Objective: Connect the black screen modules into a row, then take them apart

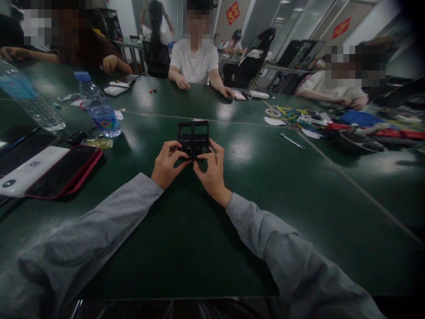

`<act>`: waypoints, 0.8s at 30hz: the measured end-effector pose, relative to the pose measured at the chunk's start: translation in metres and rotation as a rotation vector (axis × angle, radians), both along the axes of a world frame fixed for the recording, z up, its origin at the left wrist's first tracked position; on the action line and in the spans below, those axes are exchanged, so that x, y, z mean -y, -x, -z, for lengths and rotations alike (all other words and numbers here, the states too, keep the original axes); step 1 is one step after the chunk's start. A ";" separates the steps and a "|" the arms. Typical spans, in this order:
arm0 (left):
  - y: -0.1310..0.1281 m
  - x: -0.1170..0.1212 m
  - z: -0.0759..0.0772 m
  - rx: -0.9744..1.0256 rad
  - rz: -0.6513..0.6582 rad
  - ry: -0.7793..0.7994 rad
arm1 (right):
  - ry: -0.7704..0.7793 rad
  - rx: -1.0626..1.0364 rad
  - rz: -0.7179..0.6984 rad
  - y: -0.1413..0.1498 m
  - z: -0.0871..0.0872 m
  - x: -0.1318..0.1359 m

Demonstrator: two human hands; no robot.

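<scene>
Both hands hold up a small black plastic case (pixel 193 142) above the green table (pixel 199 230). Two rectangular window-like openings show in its upper part, and faint small print runs below them. My left hand (pixel 166 166) grips its left edge and lower left corner with thumb and fingertips. On the other side, my right hand (pixel 212 173) pinches the right edge, its thumb and index finger near the bottom middle. The thumbs almost meet under the case. Fingers hide its lower corners, and I cannot tell its exact kind.
Phones (pixel 68 170) and two water bottles (pixel 99 108) stand or lie at the left. A wrench (pixel 292 141) lies to the right, before a heap of cables and tools (pixel 358 124). Across the table sits a person in a white shirt (pixel 194 60); others sit around.
</scene>
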State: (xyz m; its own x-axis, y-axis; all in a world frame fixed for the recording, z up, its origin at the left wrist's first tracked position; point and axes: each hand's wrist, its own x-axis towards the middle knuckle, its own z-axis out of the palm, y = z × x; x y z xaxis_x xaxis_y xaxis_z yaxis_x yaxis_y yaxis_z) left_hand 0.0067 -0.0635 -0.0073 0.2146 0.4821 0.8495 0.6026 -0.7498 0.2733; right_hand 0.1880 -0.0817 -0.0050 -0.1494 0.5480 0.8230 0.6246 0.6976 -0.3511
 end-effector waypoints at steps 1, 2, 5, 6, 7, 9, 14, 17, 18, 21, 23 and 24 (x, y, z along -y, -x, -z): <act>0.000 0.000 0.000 -0.002 0.004 0.001 | -0.002 0.001 -0.007 0.000 0.000 0.000; 0.000 0.000 -0.001 -0.006 0.008 0.000 | -0.001 0.005 -0.013 -0.001 0.001 0.000; 0.001 0.000 -0.002 -0.019 0.005 -0.023 | 0.022 0.020 -0.009 -0.001 0.001 0.000; 0.001 -0.001 -0.002 -0.028 0.001 -0.032 | 0.031 0.022 -0.006 -0.001 0.001 0.000; 0.001 -0.001 -0.002 -0.037 -0.006 -0.041 | 0.038 0.022 -0.006 -0.001 0.001 0.000; 0.002 -0.002 -0.002 -0.051 -0.026 -0.054 | 0.042 0.014 -0.014 0.000 0.001 0.000; 0.014 -0.013 -0.001 -0.073 -0.065 -0.084 | -0.013 -0.002 0.024 -0.010 0.000 -0.012; 0.030 -0.024 -0.001 -0.104 -0.118 -0.067 | -0.031 -0.016 0.107 -0.028 0.003 -0.026; 0.035 -0.028 -0.001 -0.125 -0.150 -0.053 | -0.023 -0.016 0.130 -0.034 0.004 -0.031; 0.048 -0.036 -0.002 -0.215 -0.233 0.045 | 0.021 0.001 0.180 -0.048 0.009 -0.041; 0.052 -0.039 -0.001 -0.260 -0.264 0.099 | 0.076 0.032 0.199 -0.052 0.011 -0.043; 0.052 -0.039 0.000 -0.282 -0.270 0.119 | 0.111 0.056 0.203 -0.052 0.012 -0.043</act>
State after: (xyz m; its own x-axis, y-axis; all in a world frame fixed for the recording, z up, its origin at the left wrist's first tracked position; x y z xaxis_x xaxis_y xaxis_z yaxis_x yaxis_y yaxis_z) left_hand -0.0455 -0.0241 -0.0073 0.2832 0.6445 0.7102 0.8370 -0.5276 0.1451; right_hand 0.2399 -0.0383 -0.0169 -0.0707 0.6582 0.7495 0.7687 0.5148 -0.3795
